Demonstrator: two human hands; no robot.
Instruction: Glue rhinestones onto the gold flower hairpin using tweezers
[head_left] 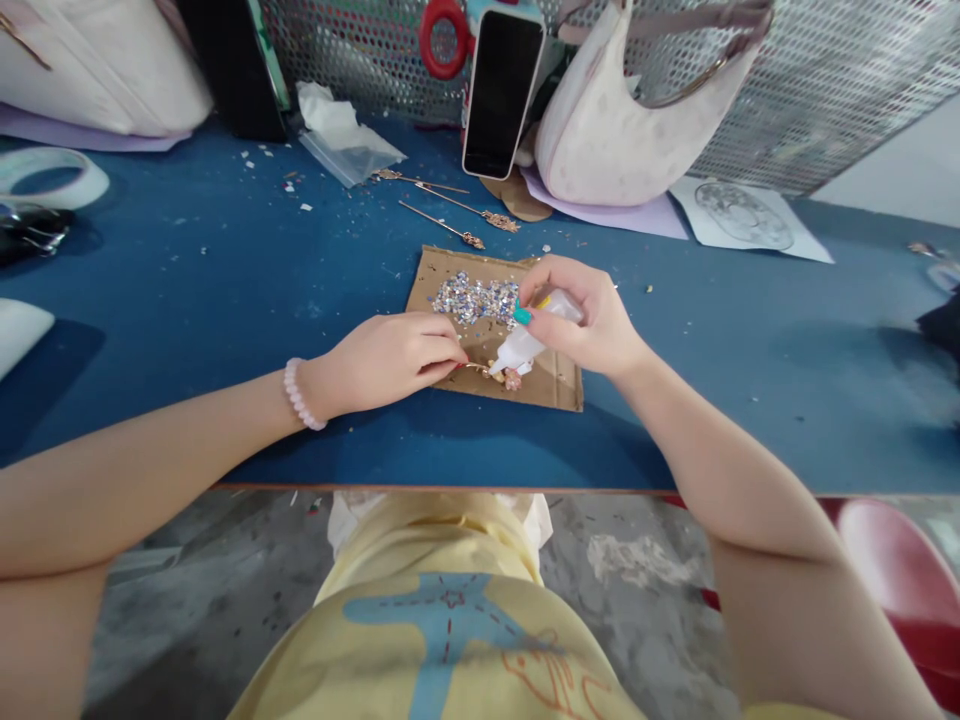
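Observation:
My left hand (409, 358), with a pink bead bracelet at the wrist, is closed on the thin stem of a gold hairpin. The hairpin's ornamented end (513, 379), with a pinkish flower, lies over a piece of brown cardboard (566, 390). In my right hand (581, 310) is a small white glue bottle (525, 338), tilted nozzle-down. Its tip is at the hairpin's ornament; whether they touch I cannot tell. A heap of small glittering rhinestones (476, 298) covers the upper part of the cardboard.
Beyond the cardboard lie several gold hairpins (450, 228) and a plastic bag (349, 150). A phone (504, 95) stands upright at the back, beside a white handbag (645, 130). A tape roll (56, 178) sits at the left. The blue table's front edge (480, 487) is near my body.

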